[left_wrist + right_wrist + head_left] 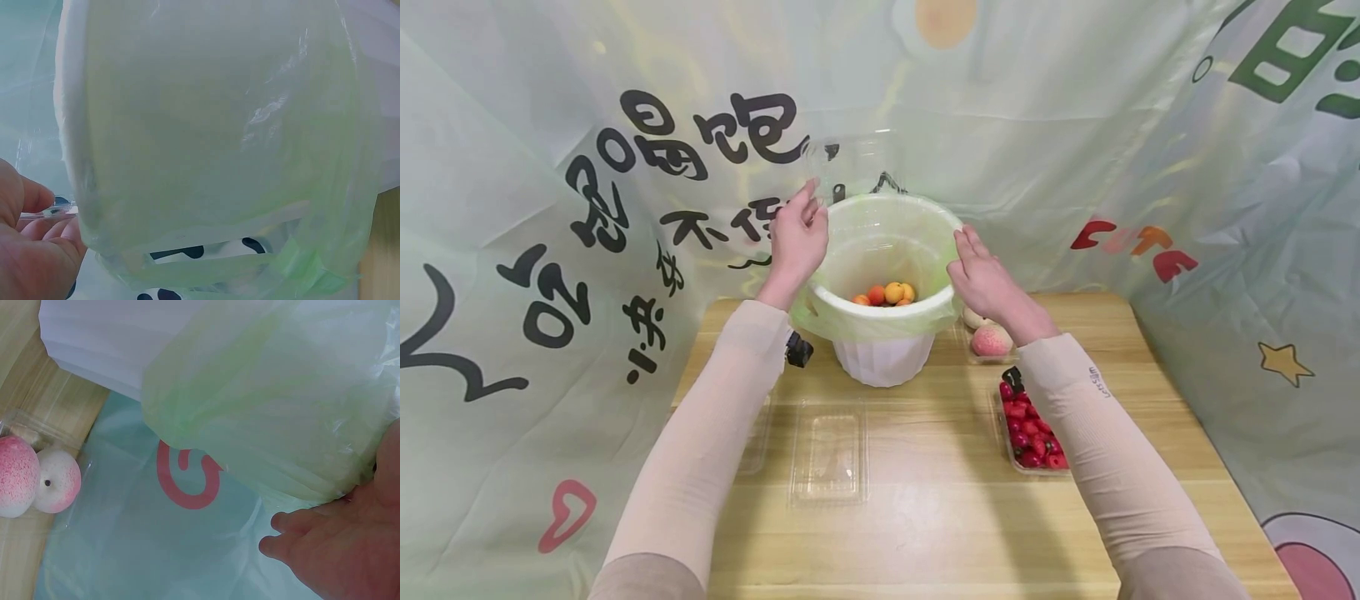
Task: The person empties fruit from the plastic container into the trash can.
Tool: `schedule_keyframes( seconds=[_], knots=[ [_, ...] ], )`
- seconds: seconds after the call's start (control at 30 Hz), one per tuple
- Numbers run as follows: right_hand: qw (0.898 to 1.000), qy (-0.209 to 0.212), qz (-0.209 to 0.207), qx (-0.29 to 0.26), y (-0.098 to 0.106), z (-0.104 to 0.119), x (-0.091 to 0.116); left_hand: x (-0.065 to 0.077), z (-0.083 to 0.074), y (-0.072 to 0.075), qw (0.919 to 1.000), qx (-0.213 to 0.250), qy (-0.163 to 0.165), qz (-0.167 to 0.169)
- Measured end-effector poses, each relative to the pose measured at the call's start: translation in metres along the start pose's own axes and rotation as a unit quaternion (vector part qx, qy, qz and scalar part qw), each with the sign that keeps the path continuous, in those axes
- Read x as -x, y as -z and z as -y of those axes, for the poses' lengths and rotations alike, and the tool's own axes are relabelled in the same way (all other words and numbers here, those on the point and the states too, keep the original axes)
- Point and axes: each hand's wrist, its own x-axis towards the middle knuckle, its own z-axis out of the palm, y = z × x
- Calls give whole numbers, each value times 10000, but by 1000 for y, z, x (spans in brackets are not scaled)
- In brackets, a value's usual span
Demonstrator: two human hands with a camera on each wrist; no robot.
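While the left grip [797, 237] pinches the edge of a clear plastic container [857, 158], thumb on one side and fingers on the other, the container extends to that grip's right, above or behind the far rim of a white bin [883, 358], which of the two being hard to tell; an edge hold probably leaves its body free of the fingers. Across the bin, the right grip [988, 283] clasps nothing that shows: its fingers lie fairly straight against the right side of the rim, likely to steady the bin or the pale green bag [831, 325] folded over it, a fold that would hold the lining in place. Down between both grips, orange and yellow fruits [893, 292] lie inside the bin. Just below the right grip, pinkish peaches [992, 340] sit in a clear tray [987, 359], and nearer the person, partly under the right sleeve [1097, 442], red fruits [1030, 433] fill a clear box [1043, 472]; the walls presumably stop round fruit rolling over the wooden surface [925, 517]. Nearer the person than the left grip, an unlidded clear holder [829, 454] lies flat, with another clear piece [756, 442] beside it, partly hidden by the left sleeve [715, 433], perhaps placed there to avoid crowding the bin.
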Motion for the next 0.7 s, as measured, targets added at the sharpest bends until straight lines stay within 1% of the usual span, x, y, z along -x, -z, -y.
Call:
schedule_keyframes(
  seconds=[0.2, 0.37, 0.5, 0.7],
  knots=[
    [10000, 9, 1, -15, 0, 0, 1, 0, 0, 2, 9998, -40, 131, 142],
    [10000, 1, 19, -23, 0, 0, 1, 2, -2, 6, 9992, -144, 101, 346],
    [10000, -13, 26, -23, -1, 0, 1, 3, -5, 9, 9988, -23, 138, 469],
    [10000, -11, 21, -3, -1, 0, 1, 5, -14, 12, 9978, 289, 284, 519]
  ],
)
